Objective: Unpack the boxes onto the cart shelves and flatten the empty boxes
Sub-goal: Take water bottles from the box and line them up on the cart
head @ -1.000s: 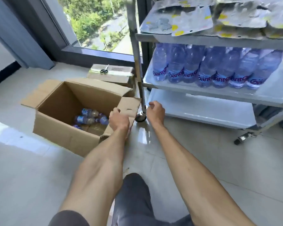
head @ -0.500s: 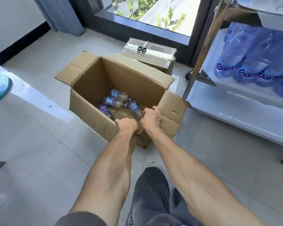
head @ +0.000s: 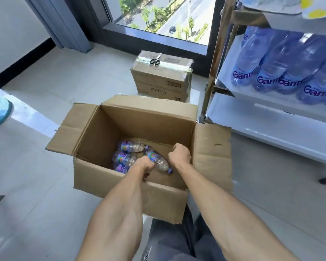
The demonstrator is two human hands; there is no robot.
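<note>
Your left hand fingers are now curled round a clear plastic bottle; right hand is curled, can't tell what it grips. Both have dropped off the rim into the open brown cardboard box on the floor. Four bottles left before flattening.

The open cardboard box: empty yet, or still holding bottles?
Not empty. The box has its flaps spread, and about four bottles lie on its bottom.
</note>
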